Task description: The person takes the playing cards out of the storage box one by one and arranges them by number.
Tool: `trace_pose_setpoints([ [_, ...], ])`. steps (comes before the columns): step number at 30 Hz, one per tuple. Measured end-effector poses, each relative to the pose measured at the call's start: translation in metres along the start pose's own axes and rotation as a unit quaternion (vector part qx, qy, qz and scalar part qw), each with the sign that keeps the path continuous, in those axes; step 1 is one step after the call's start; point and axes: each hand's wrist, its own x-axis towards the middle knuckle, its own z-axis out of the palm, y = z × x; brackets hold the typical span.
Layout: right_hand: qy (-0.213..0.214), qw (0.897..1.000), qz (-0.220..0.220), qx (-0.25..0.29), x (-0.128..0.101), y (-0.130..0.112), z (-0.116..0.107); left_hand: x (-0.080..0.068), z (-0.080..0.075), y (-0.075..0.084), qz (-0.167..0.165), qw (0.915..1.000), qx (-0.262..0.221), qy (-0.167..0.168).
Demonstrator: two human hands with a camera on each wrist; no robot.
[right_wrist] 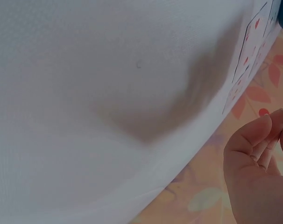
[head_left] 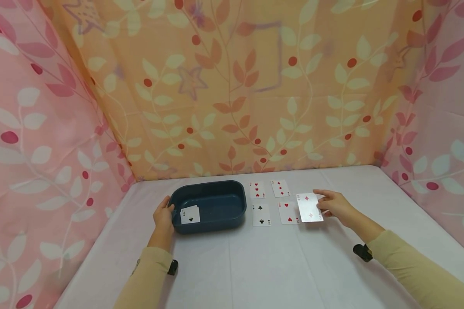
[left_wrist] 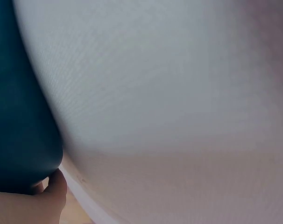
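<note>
One card lifted, four left beside the bin.
Your right hand (head_left: pixel 334 207) pinches the diamond card (head_left: pixel 309 207) above the surface (head_left: pixel 255 266); your left hand (head_left: pixel 163 216) grips the blue bin's (head_left: pixel 210 206) left rim. Next, likely carry it leftward into the bin.

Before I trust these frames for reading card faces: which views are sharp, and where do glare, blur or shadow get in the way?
Head view: sharp and evenly lit; glare whitens the card held in the right hand. Left wrist view: soft close-up of cloth, the blue tray a dark blur beside the left hand. Right wrist view: blurred, with a hand shadow on the table and the cards at the edge distorted.
</note>
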Motion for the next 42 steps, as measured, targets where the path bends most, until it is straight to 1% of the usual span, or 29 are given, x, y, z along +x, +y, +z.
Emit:
trace_pose_setpoints([
  [12,0.010,0.999,0.025,-0.025,0.002,0.011,-0.014,0.002,-0.002,-0.002,0.002,1.0000,0.001,-0.002],
  [20,0.018,0.999,0.029,-0.031,0.004,0.016,-0.020,0.001,-0.002,-0.002,0.008,0.9999,-0.003,-0.007],
  [27,0.016,0.998,0.054,-0.029,0.007,0.017,-0.022,-0.001,0.000,-0.002,0.026,0.9987,-0.038,-0.022],
  [35,0.025,0.997,0.069,-0.024,0.011,0.023,-0.023,0.002,0.000,-0.003,0.021,0.9992,-0.033,-0.010],
  [42,0.032,0.996,0.083,-0.027,0.012,0.024,-0.026,0.003,-0.001,-0.004,0.018,0.9991,-0.035,-0.014],
])
